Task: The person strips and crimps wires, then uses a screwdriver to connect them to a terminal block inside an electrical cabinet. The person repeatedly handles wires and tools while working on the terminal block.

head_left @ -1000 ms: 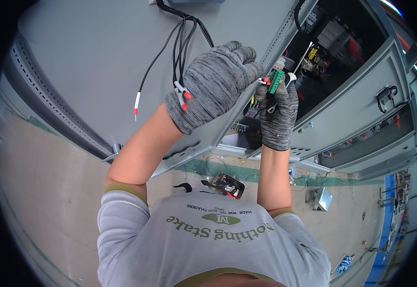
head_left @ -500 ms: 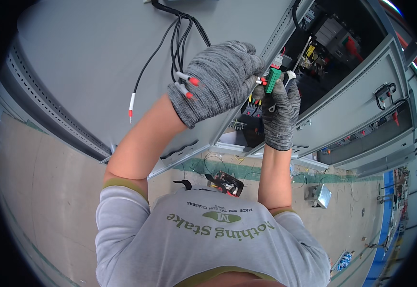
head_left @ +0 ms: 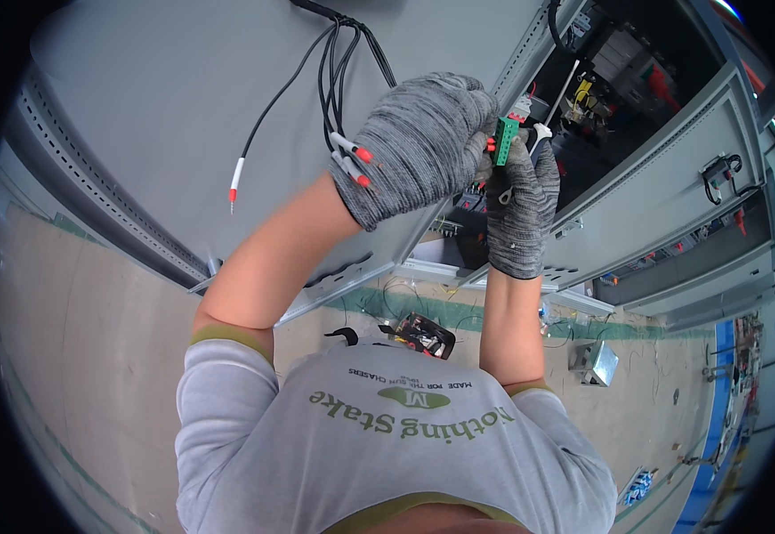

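A green terminal block plug [head_left: 505, 142] is pinched upright in the gloved fingers of my right hand [head_left: 521, 209]. A white-ended dark tool [head_left: 540, 132] also sits in that hand, its kind mostly hidden by the glove. My left hand [head_left: 427, 147], in a matching grey knit glove, is closed at the left side of the plug. Red wire ferrules [head_left: 491, 144] show between its fingertips and the plug. Several black wires [head_left: 339, 71] with white sleeves and red ferrules hang beside and over my left wrist; one loose wire end [head_left: 235, 187] dangles farther left.
A grey cabinet panel [head_left: 174, 107] stands behind my left arm. On the right, an open cabinet [head_left: 619, 80] holds wiring and components, with a grey door [head_left: 654, 178] beside it. An open tool box [head_left: 425, 335] and a metal box [head_left: 595, 363] rest on the floor.
My left hand has moved slightly right, closer against the green plug, and the red ferrules sit nearer to it. The loose wire end has swung a little left and up.
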### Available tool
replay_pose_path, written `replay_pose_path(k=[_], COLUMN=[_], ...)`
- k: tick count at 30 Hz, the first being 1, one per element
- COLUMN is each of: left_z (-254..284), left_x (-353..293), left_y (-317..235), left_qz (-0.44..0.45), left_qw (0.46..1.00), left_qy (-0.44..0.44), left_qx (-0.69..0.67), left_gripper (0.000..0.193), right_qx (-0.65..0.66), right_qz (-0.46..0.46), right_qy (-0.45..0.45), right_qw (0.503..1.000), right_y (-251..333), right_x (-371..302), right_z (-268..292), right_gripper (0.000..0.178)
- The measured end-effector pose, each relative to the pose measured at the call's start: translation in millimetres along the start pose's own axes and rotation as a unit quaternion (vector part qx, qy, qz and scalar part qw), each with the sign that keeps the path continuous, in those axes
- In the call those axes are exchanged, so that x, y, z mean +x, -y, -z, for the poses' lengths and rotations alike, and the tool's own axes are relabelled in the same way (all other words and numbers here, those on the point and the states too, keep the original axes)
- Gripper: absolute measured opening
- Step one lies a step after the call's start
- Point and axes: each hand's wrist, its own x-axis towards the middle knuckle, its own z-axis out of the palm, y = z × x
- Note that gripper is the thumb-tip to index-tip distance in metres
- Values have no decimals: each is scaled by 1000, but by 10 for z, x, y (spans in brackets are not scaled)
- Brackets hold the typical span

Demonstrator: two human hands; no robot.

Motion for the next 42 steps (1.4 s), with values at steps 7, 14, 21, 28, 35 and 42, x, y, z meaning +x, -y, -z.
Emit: replay_pose_path(k=[7,14,21,28,35,42], left_z=[-100,-84,-556,-801,-889,-851], left_x=[-60,-184,-607,-365,-412,-440], left_y=[-77,-103,-224,-240,-212,-263], left_qz=[-38,7,108,260,297,269], left_qw=[994,992,921,567,671,641], left_qy=[-77,-64,-240,-229,-255,-253], left_qx=[65,106,-286,-747,-629,-673], left_gripper=[13,17,19,20,17,15], right_qx=[20,-86,-44,-85,-85,-69], right_qz=[2,-37,-9,-28,-37,-17], right_qy=[-46,-7,-46,-21,-40,-33], right_qw=[999,996,998,996,995,997], right_y=[32,45,71,18,-93,-110], right_x=[-44,-21,-40,-124,-212,-227], right_z=[-126,-29,-117,-65,-11,-11], right_gripper=[15,13,12,15,15,14])
